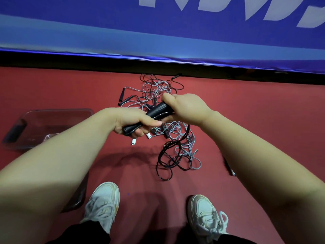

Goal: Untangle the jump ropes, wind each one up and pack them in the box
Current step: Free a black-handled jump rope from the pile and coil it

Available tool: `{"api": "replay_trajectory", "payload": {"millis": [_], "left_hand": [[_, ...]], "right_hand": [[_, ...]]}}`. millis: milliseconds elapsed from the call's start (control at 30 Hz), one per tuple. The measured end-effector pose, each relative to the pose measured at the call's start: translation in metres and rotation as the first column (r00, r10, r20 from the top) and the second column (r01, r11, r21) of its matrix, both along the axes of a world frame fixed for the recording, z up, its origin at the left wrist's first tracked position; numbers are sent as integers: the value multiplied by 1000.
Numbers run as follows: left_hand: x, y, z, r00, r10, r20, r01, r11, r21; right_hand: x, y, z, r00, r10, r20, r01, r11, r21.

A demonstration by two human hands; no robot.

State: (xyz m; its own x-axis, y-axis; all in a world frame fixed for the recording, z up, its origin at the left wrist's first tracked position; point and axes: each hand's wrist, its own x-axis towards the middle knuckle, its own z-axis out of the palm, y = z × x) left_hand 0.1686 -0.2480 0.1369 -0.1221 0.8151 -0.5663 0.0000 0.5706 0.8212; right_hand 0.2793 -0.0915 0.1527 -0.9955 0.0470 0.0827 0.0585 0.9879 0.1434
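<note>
Both hands hold the black handles [154, 112] of one jump rope above the red floor. My left hand [133, 120] grips the handles' lower end and my right hand [184, 107] grips their upper end. The black rope [168, 155] hangs from under my right hand and loops on the floor. Behind my hands lies a tangled pile of grey and black ropes [156, 87] with several black handles [121, 94]. A clear plastic box [58, 113] sits on the floor at the left, partly hidden by my left arm.
A blue padded barrier [158, 32] runs across the back. Two white handle ends [134, 142] lie under my left hand. A dark handle [229, 167] lies on the floor at the right. My white shoes [103, 203] stand at the bottom.
</note>
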Motion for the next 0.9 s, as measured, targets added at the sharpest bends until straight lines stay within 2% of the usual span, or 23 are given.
{"api": "replay_trajectory", "payload": {"millis": [67, 200, 333, 400, 500, 667, 800, 900], "left_hand": [[3, 1, 0, 999, 23, 26, -23, 1000, 0], [3, 1, -7, 999, 29, -31, -31, 997, -65], [3, -1, -4, 999, -9, -40, 4, 993, -122], [4, -2, -4, 999, -24, -33, 19, 990, -137], [9, -1, -5, 999, -34, -7, 32, 990, -141], [7, -4, -1, 999, -41, 34, 43, 997, -62], [4, -10, -4, 998, -65, 1, 65, 998, -7], [5, -10, -6, 998, -39, 45, 38, 999, 17]], "right_hand": [[-1, 0, 0, 1000, -14, -10, 14, 1000, -2], [0, -2, -1, 999, 22, 30, -23, 1000, 10], [1, -2, -10, 975, 206, -83, -199, 977, 81], [4, -3, -14, 965, 239, -104, -230, 969, 89], [5, -9, -17, 971, 204, -124, -190, 975, 116], [0, -13, -13, 989, 47, -140, -35, 995, 89], [-1, -15, -12, 996, 38, -78, -30, 994, 103], [-2, -17, -11, 997, 66, -43, -61, 992, 106]]}}
